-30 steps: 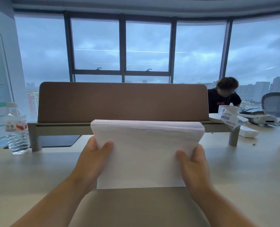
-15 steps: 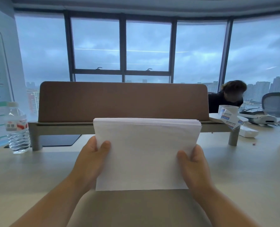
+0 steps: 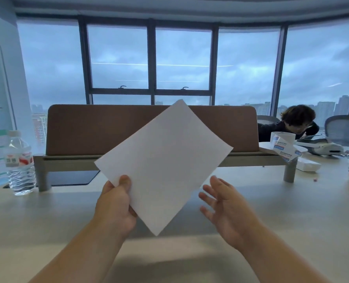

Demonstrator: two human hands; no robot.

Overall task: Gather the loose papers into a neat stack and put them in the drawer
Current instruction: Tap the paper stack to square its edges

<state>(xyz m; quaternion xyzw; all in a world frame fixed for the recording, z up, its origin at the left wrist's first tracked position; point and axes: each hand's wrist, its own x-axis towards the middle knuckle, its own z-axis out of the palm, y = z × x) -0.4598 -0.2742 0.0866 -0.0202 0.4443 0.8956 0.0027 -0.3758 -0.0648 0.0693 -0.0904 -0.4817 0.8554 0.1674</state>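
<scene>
Lettering on the water bottle (image 3: 20, 162) label (far left) is too blurred to read. Your left hand (image 3: 114, 203) pinches the paper stack (image 3: 163, 166) mid-frame, tilted, long axis toward upper right; your right hand (image 3: 223, 203) hangs spread, just beside it.

The papers (image 3: 163, 166) are white, smooth and matt. Under them, the table (image 3: 47, 217) looks pale and smooth with a soft shine. Behind the papers, the brown screen (image 3: 92, 129) looks like matt cloth. Left of the papers, the water bottle (image 3: 19, 166) is clear, shiny plastic with crinkly ridges.
</scene>
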